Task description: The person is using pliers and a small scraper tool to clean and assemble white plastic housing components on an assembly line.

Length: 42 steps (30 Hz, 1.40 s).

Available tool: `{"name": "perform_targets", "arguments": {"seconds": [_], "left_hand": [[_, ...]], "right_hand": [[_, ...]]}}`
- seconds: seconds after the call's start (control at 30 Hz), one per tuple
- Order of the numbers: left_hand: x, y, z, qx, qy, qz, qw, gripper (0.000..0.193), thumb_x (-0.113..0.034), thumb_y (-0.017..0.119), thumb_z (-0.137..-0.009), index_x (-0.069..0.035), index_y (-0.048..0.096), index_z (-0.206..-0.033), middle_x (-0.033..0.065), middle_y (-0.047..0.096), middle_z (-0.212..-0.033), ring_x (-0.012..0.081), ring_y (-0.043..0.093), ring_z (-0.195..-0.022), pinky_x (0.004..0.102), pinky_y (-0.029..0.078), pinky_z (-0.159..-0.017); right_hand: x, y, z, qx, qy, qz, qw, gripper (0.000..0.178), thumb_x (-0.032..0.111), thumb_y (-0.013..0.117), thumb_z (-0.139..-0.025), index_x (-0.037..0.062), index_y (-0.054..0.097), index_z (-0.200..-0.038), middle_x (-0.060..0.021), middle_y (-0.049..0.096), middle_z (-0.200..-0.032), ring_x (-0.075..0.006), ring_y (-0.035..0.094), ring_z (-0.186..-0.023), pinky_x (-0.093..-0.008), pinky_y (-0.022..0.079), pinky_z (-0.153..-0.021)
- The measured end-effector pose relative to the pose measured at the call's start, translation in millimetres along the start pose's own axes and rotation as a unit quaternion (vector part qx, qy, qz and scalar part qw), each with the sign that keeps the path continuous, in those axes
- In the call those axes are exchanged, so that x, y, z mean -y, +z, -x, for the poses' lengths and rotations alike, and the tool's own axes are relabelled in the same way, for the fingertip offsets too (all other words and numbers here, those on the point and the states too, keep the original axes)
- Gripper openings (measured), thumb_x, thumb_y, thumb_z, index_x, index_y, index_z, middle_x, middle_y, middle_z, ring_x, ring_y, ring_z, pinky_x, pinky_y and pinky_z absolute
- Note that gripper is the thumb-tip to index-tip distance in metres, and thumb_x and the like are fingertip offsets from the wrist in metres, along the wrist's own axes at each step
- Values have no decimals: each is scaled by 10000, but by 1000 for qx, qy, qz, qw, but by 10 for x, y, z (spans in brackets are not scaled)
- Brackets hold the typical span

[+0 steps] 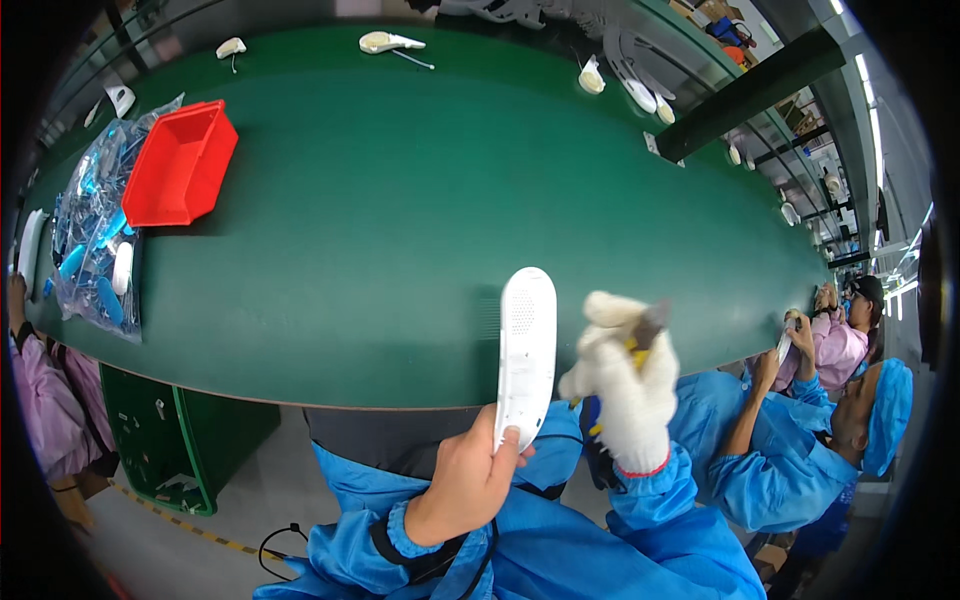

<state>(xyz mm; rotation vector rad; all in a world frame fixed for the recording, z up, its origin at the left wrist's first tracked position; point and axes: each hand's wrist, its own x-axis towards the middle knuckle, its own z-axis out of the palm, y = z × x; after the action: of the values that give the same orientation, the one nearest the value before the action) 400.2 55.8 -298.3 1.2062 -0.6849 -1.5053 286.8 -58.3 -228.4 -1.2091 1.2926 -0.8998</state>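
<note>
My bare left hand (467, 480) grips the lower end of a long white plastic shell (527, 345) with rounded ends. The shell stands nearly upright in view, over the front edge of the table, and a patch of small holes shows near its top. To the right of it, my right hand (628, 385) wears a white knitted glove with a red cuff edge. Its fingers are closed round a pair of pliers (652, 325) with yellow on the handles. The metal jaws are smeared by motion, and the glove hides most of the tool. Pliers and shell are apart.
The green table (380, 220) curves across the view. On its left lie a red bin (180, 170) and a clear bag (95, 235) of blue and white parts. White parts (390, 42) line the far side; a dark post (750, 95) rises right. A co-worker in blue (770, 450) sits close right.
</note>
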Motion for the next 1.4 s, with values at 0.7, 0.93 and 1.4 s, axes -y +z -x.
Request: {"name": "perform_targets", "arguments": {"seconds": [0.7,0.93,1.4], "left_hand": [[-658,21,-61,-76,364,-479,795,531,-179,778,-773,-46,642,-1269,115,665,-996,238,631,-802,338,515,-725],[-788,-11,-43,-92,398,-512,756,480,-211,735,-778,-94,668,-1239,100,641,-1110,285,625,-870,369,510,-759],[-932,139,-22,-86,404,-620,667,392,-151,639,-806,-183,690,-1194,99,640,-1163,255,609,-952,516,467,-900]], "right_hand": [[-482,-71,-267,180,64,-248,950,398,325,601,-969,-31,597,-1147,-180,660,-898,-309,662,-737,-451,574,-635],[-672,-31,-293,215,15,-395,893,428,310,638,-935,-59,601,-1149,-226,682,-937,-337,688,-798,-435,590,-692],[-556,-57,-242,226,-38,-466,854,345,243,760,-849,-15,665,-1058,-188,695,-983,-344,680,-935,-480,567,-812]]}}
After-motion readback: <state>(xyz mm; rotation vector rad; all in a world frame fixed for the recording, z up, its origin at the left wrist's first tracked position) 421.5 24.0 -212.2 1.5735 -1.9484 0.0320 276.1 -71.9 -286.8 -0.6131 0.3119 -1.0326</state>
